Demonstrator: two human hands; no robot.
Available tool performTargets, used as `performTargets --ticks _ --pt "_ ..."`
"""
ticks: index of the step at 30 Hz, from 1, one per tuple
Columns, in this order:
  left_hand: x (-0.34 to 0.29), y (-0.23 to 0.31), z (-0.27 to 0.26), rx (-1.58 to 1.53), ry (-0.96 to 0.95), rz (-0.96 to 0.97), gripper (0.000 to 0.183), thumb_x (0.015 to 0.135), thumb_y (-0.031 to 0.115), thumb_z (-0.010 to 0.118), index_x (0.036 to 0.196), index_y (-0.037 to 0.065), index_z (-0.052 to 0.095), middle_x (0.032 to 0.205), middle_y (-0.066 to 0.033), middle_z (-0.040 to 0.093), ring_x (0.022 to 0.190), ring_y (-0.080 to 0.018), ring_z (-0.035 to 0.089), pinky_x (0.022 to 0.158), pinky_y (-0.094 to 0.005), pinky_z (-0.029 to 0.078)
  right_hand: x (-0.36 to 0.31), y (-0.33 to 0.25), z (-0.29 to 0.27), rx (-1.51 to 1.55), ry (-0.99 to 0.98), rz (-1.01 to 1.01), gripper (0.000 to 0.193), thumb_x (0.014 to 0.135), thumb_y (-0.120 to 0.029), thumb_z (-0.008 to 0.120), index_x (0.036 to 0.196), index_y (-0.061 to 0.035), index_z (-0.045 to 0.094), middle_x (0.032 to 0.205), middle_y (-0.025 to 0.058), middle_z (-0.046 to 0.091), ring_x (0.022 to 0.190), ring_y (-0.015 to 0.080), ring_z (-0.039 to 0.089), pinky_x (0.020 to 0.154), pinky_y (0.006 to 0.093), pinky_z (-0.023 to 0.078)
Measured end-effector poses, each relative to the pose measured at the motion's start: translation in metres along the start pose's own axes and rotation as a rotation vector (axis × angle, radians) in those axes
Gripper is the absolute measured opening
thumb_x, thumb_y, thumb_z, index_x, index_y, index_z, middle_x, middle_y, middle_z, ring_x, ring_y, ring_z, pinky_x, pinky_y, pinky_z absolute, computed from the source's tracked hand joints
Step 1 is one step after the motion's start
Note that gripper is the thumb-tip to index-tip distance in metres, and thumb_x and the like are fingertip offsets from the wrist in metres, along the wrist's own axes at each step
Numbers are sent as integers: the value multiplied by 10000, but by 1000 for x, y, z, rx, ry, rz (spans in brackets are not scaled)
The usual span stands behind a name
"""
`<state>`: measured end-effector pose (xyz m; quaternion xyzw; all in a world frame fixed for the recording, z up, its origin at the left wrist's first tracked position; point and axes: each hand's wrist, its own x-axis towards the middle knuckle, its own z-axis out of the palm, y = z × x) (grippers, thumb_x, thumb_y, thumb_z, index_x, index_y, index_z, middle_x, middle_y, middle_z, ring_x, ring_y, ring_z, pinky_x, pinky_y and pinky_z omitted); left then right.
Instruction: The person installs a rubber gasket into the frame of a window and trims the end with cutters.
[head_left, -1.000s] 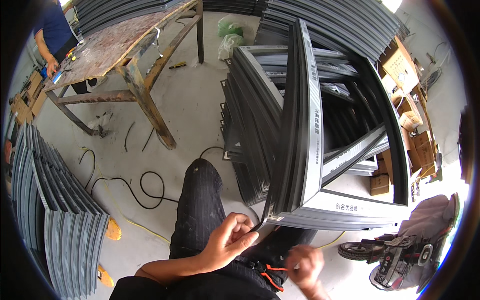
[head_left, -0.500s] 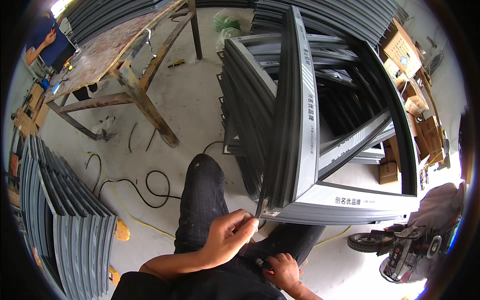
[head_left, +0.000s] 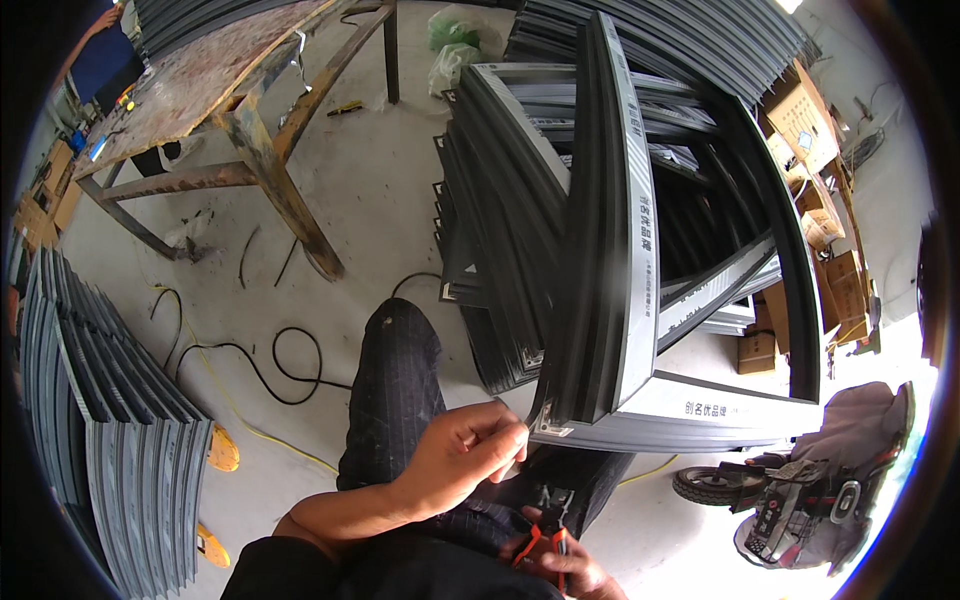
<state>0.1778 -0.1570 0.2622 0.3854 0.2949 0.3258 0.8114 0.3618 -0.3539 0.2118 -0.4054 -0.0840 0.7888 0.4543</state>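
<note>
A dark grey rectangular metal frame (head_left: 625, 300) with white printed film leans on a stack of similar frames in front of me. At its near lower corner, my left hand (head_left: 465, 455) is closed in a pinch on a thin dark strip (head_left: 524, 420) that runs up to the frame's edge. Lower and to the right, my right hand (head_left: 575, 572) grips pliers (head_left: 552, 518) with orange-and-black handles, their dark jaws pointing up over my lap. The pliers are apart from the frame.
Stacked grey frames (head_left: 500, 220) stand beneath and behind. More grey profiles (head_left: 145, 480) stand at left. A worn workbench (head_left: 210, 90) is at far left, a person (head_left: 105, 65) beyond it. Black cable (head_left: 290, 400) lies on the floor. Cardboard boxes (head_left: 800, 120) and a small-wheeled vehicle (head_left: 800, 500) are at right.
The pliers, mostly hidden under my right hand before, have been raised into clear view with jaws upward. My left hand keeps its pinch by the corner. The view has shifted slightly.
</note>
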Motion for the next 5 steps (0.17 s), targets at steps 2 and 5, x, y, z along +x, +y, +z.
performTargets --ticks 2,5 --pt "-1 5 -2 44 8 23 197 949 138 540 798 12 559 644 19 494 566 -28 436 518 -210 374 -5 -2 21 -152 60 5 675 816 -179 670 1373 -56 309 838 81 581 754 200 546 715 233 399" --pt "-5 -3 -17 168 -62 -7 184 947 140 546 808 20 562 656 14 509 571 -26 441 516 -209 386 -16 -14 16 -349 42 157 994 809 -327 702 1499 -105 23 931 97 600 818 215 557 827 283 414"
